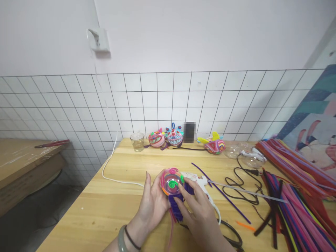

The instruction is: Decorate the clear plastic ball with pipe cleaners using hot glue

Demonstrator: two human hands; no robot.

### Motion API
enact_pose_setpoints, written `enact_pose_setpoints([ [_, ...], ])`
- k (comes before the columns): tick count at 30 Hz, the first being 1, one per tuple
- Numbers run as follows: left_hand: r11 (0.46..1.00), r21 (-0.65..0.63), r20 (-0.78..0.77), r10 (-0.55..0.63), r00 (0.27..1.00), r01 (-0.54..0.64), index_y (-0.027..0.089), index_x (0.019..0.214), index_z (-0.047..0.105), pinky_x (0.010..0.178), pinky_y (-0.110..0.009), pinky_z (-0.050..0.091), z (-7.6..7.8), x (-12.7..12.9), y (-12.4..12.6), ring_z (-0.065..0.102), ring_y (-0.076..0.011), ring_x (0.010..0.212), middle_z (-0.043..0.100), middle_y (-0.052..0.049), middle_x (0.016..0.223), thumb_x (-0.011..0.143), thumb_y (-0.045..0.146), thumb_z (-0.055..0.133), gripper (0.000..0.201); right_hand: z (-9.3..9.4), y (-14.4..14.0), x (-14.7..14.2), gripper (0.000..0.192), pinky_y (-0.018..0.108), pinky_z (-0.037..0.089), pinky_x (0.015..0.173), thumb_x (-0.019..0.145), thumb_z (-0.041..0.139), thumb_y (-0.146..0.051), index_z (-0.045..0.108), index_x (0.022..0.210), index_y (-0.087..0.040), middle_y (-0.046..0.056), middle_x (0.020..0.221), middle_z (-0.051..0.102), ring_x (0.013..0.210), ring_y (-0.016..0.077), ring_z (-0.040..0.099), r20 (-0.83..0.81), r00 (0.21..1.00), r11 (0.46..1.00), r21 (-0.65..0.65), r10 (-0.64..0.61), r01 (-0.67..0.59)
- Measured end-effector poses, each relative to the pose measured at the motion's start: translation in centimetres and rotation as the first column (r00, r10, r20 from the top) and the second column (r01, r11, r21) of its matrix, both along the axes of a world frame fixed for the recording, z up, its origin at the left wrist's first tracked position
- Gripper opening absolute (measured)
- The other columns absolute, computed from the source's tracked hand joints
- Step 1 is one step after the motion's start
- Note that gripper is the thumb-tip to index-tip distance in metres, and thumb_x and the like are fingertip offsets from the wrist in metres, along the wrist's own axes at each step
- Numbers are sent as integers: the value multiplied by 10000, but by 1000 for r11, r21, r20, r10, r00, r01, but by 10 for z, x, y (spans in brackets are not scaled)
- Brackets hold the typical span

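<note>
Wooden surface (126,168), tiled wall behind. Left hand (153,203) cupping ball (170,182); right hand (199,213) fingers (181,190) pressing purple stem on. Glue gun (201,182) just right of ball.

Single head view, looking forward and down across table (118,196) toward tiled wall (157,101), close.

2 hands: left hand (153,203), right hand (201,213). 4 pipe-cleaner ornaments: 1 held ornament (172,182), 3 by wall – pink ornament (156,139), blue ornament (175,137), winged ornament (215,146). 1 glass jar (137,141). 1 glue gun (201,182). 1 wall socket (100,39). Loose pipe cleaners (294,182): too many to count.
</note>
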State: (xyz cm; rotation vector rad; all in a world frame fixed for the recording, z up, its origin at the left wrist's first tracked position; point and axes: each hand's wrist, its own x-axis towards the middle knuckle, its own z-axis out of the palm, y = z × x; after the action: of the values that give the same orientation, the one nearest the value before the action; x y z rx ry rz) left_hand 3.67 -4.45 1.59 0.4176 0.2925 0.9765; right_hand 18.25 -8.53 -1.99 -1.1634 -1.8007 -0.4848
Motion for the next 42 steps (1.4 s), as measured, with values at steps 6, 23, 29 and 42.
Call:
enact_pose_setpoints([
  [6, 1000, -11, 16, -6, 1000, 6, 116, 1322, 460, 1055, -412, 338, -1, 0, 1, 568, -282, 1172, 628, -172, 1244, 892, 618, 329, 673, 0, 1, 2, 298, 593, 504, 893, 893, 564, -165, 589, 1190, -167, 197, 1232, 535, 1124, 328, 556, 33, 999, 999, 39, -14, 13],
  [23, 994, 106, -239, 16, 971, 10, 144, 1314, 500, 948, -374, 391, -10, -6, 12, 602, -264, 1091, 666, -135, 1198, 891, 634, 304, 677, 1, 2, 8, 309, 502, 528, 911, 908, 538, -163, 605, 1209, -179, 186, 1284, 491, 1183, 300, 529, -66, 998, 997, -71, 21, -26],
  [29, 995, 97, -263, 30, 964, -5, 117, 1259, 539, 906, -336, 415, -7, -7, 15, 635, -236, 1014, 692, -142, 1140, 917, 588, 297, 630, 1, 2, 7, 308, 463, 543, 896, 895, 558, -161, 629, 1195, -174, 179, 1255, 528, 1159, 296, 549, -98, 994, 996, -67, 53, -60],
  [42, 975, 210, -417, 23, 909, 72, 151, 1315, 507, 918, -373, 381, -7, -12, 17, 628, -254, 1020, 693, -143, 1151, 873, 668, 292, 714, -1, 9, 15, 293, 362, 582, 840, 874, 587, -203, 671, 1155, -225, 138, 1204, 587, 1014, 239, 664, -374, 921, 982, -105, 107, -157],
])
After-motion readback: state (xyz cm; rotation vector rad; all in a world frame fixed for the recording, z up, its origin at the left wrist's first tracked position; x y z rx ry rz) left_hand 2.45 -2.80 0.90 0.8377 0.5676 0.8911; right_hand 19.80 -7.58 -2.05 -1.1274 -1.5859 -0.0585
